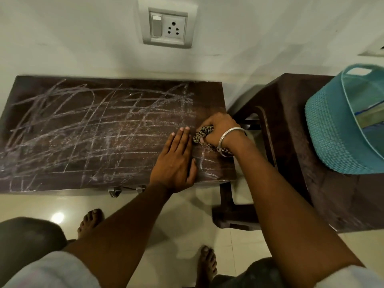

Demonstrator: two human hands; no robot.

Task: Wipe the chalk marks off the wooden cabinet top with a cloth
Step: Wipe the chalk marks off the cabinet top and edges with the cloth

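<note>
A dark wooden cabinet top (pixel 62 175) stands against the wall, covered with white chalk marks (pixel 87 125) that criss-cross most of its surface. My right hand (pixel 220 129), with a silver bangle on the wrist, is bunched around a patterned black-and-tan cloth (pixel 202 133) and presses it on the top's right end. My left hand (pixel 176 161) lies flat on the wood just left of the cloth, fingers together, thumb at the front edge. The strip at the far right end looks fainter and smeared.
A dark plastic stool (pixel 295 129) stands right of the cabinet, carrying a teal woven basket (pixel 332 125). A switch and socket plate (pixel 167 28) is on the wall above. My bare feet (pixel 91 221) rest on the glossy tiled floor. Metal handles (pixel 115 192) stick out below the front edge.
</note>
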